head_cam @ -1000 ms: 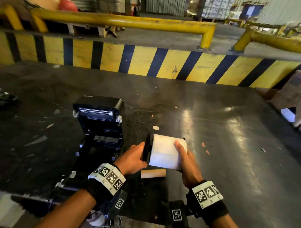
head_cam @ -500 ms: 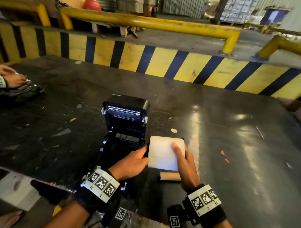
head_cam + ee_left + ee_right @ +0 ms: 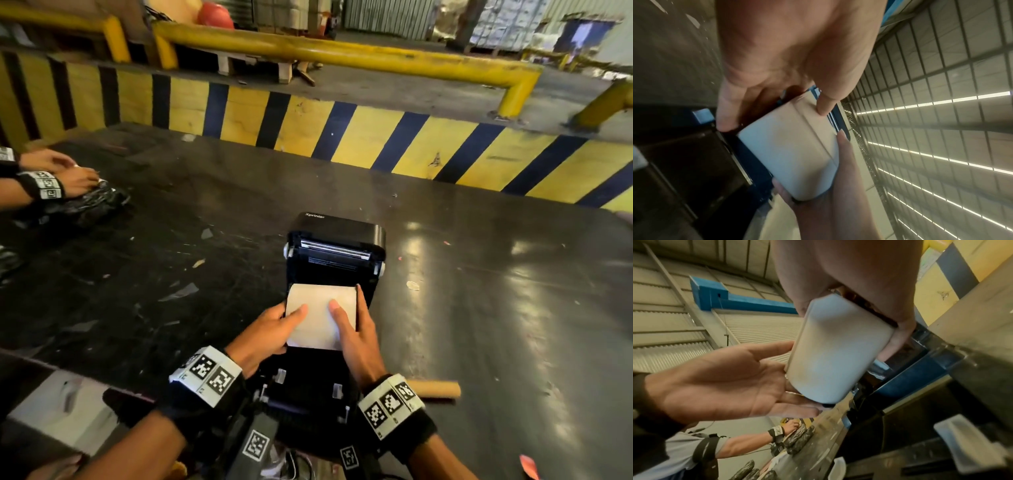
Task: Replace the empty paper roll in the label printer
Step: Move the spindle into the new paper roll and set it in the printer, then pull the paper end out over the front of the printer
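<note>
While the roll (image 3: 320, 315) is held over the open printer (image 3: 334, 253) near the surface's near edge, its axis left-right, each end is gripped by one hand: left (image 3: 265, 334), right (image 3: 358, 337), thumbs on top. Only the head view shows one empty core (image 3: 436, 389) right of the printer. Only the right wrist view shows the left palm (image 3: 721, 382) under the roll.

The one word I can read is "Xprinter", in small white letters on the raised lid of the black printer (image 3: 337, 236). The wristbands (image 3: 207, 373) carry black-and-white square code markers, not text. A label strip inside the lid has print too small to read. The white roll (image 3: 320, 315) is blank.
</note>
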